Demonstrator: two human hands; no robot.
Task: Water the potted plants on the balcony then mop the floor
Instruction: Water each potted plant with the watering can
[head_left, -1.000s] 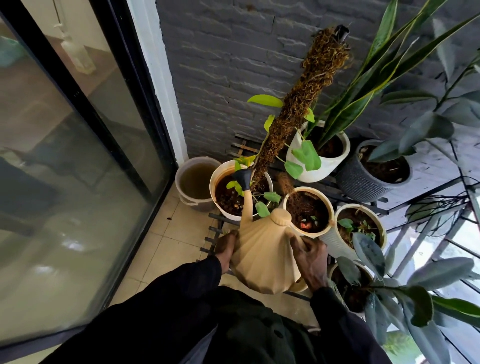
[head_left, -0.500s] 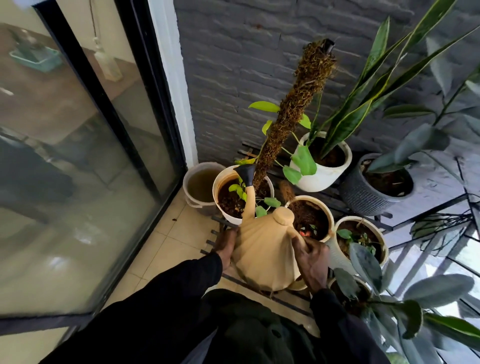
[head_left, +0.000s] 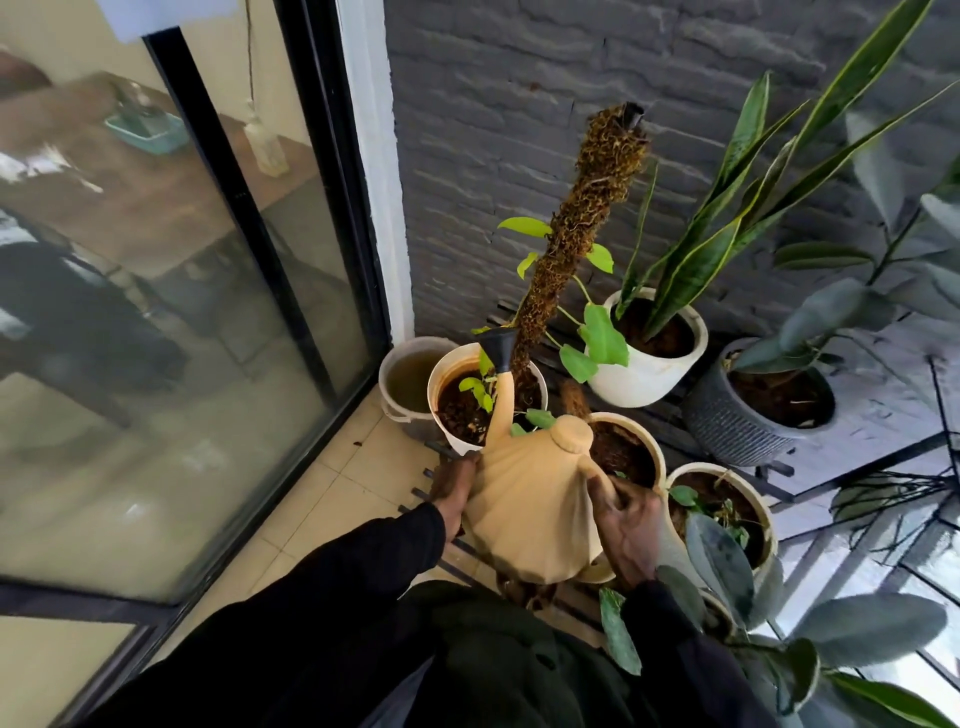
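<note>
Tan plastic watering can (head_left: 535, 504), ribbed and stiff, is held tilted, with its black-tipped spout (head_left: 500, 395) over the soil of the white pot (head_left: 451, 439) that holds the moss pole (head_left: 571, 218). With water inside it is probably heavy and prone to sloshing. The right hand (head_left: 631, 525) curls round the rear handle, the best place to hold it. The left hand (head_left: 454, 488) lies flat against the side, steadying it. No brand or writing can be read.
</note>
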